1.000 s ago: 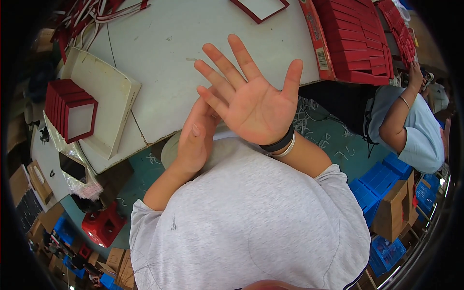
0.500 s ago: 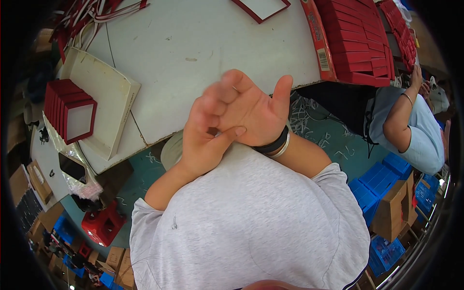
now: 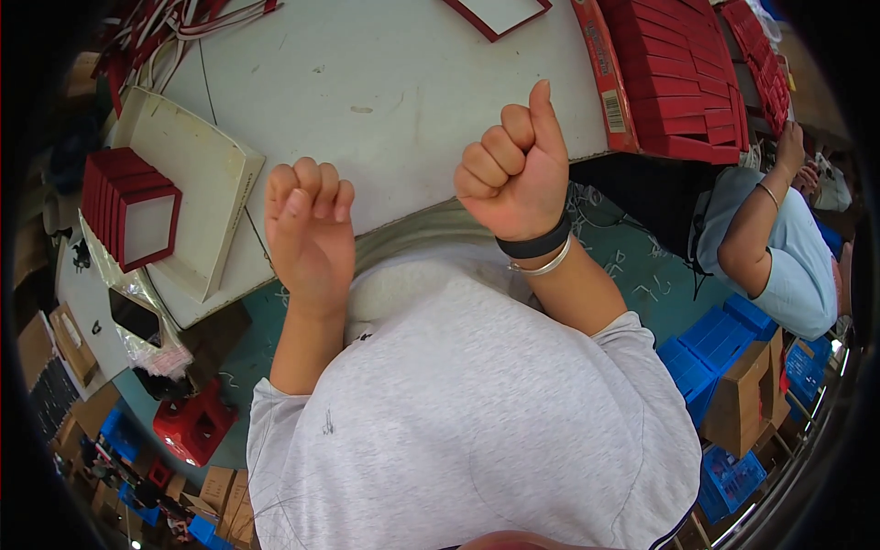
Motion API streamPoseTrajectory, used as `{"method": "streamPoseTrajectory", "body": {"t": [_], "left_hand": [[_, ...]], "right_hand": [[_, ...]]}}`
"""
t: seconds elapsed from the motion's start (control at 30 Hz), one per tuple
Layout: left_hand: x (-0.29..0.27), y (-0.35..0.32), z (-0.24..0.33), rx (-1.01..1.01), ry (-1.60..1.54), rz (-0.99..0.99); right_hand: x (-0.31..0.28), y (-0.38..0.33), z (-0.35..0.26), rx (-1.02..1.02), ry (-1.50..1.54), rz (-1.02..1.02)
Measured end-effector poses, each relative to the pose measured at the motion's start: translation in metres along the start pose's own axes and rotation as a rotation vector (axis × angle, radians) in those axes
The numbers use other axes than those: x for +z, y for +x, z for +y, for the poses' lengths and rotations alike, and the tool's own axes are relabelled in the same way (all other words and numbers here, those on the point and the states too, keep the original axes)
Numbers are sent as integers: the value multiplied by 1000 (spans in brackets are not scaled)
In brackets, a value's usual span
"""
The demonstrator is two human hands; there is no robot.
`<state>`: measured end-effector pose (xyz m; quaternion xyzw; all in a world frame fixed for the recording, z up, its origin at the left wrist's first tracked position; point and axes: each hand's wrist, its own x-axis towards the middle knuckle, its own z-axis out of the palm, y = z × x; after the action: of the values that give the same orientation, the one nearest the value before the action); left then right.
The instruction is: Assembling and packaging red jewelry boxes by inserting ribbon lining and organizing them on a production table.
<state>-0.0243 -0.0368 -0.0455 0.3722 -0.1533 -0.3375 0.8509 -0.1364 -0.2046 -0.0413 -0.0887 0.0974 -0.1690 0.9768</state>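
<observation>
shirt (image 3: pixel 477 394): mottled grey | tabletop (image 3: pixel 403 137): white | boxes (image 3: pixel 131 211): red, white | tray (image 3: pixel 203 165): cream

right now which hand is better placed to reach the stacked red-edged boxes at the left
Probably the left hand: it is nearer the red-edged boxes, fingers loosely curled; the right hand is farther across, fingers folded, thumb raised.

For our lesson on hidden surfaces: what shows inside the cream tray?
A row of red-edged pieces, the front one white-faced, overlaps the left side of the tray; bare bottom shows to their right. Anything behind them is covered, so whether they sit inside cannot be told.
</observation>
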Motion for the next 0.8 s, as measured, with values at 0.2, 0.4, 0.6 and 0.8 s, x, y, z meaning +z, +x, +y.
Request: {"method": "streamPoseTrajectory", "body": {"t": [0.2,0.4,0.6,0.8], "left_hand": [[-3,5,16,-117,-147,217],[-21,12,9,-246,-216,188],[3,16,11,-218,-688,174],[5,12,12,-247,-552,-68]], "right_hand": [[-1,1,-7,-24,-48,-19],[0,1,-6,-37,-6,-102],[-11,1,-9,-13,46,-269],[7,1,6,-27,123,-390]]}}
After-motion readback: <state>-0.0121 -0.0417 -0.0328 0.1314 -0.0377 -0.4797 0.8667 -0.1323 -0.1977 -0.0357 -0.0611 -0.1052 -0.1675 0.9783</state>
